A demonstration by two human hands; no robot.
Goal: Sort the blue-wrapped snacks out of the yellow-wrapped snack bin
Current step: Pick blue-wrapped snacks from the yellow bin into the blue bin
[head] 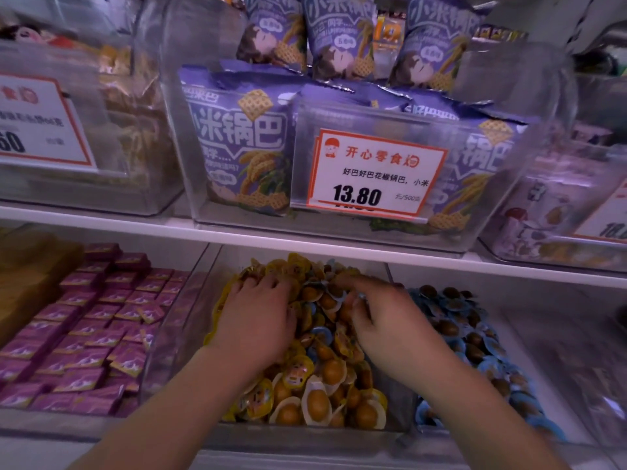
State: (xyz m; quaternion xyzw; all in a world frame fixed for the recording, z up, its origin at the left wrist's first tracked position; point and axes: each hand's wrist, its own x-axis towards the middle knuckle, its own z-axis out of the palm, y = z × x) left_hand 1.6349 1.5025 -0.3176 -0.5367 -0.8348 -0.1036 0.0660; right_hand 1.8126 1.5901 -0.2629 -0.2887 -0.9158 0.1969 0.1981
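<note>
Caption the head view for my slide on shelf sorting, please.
Both hands, left hand and right hand, dig among yellow-wrapped snacks mixed with blue-wrapped snacks in a clear bin.

A white upper shelf [258,234] carries a clear bin of purple snack bags [339,171] with a price card [376,171] on its front. To the left of that bin stands another clear bin [84,140], and to its right a third [556,212]. Below it, on the lower shelf, sit the yellow snack bin [305,432], a bin of pink packets [84,334] and a bin of blue snacks [475,351].
</note>
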